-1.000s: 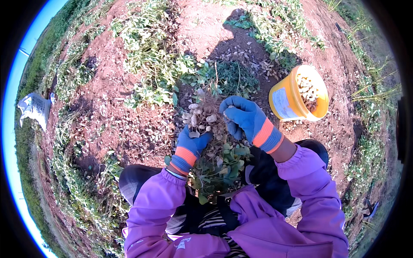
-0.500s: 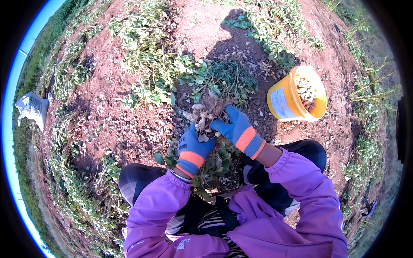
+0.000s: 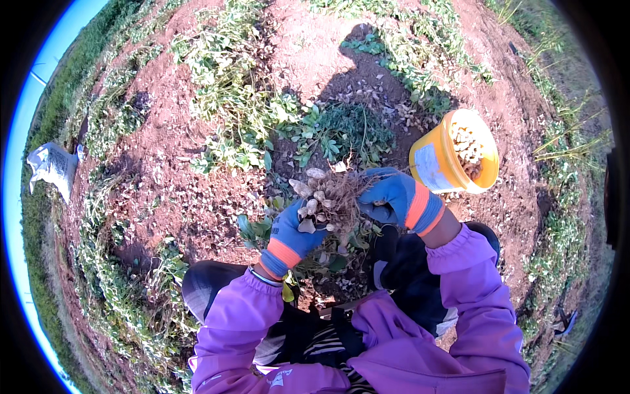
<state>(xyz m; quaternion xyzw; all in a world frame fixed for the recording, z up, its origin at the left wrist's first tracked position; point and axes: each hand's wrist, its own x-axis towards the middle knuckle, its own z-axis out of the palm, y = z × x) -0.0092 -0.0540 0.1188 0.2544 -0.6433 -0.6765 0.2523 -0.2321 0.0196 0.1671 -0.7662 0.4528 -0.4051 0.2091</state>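
Observation:
A cluster of pale peanuts (image 3: 317, 199) hangs on a tangle of thin brown roots (image 3: 344, 196) between my hands. My left hand (image 3: 293, 230), in a blue glove with an orange-striped cuff, is closed round the lower left of the cluster. From the right, my right hand (image 3: 392, 197), gloved alike, is closed on the root side of the peanut plant, its fingers curled inward. Green leaves (image 3: 338, 262) show below, between my forearms; whether they belong to the held plant, I cannot tell.
A yellow bucket (image 3: 438, 157) partly filled with peanuts stands tilted at the right. Pulled peanut plants (image 3: 230, 92) lie in rows on reddish soil. Farther left sits a white sack (image 3: 52, 169). My bent knees flank the work spot, and a shadow falls ahead.
My right hand has moved right and slightly down, away from the left hand. More of the root tangle and the peanuts now shows between them.

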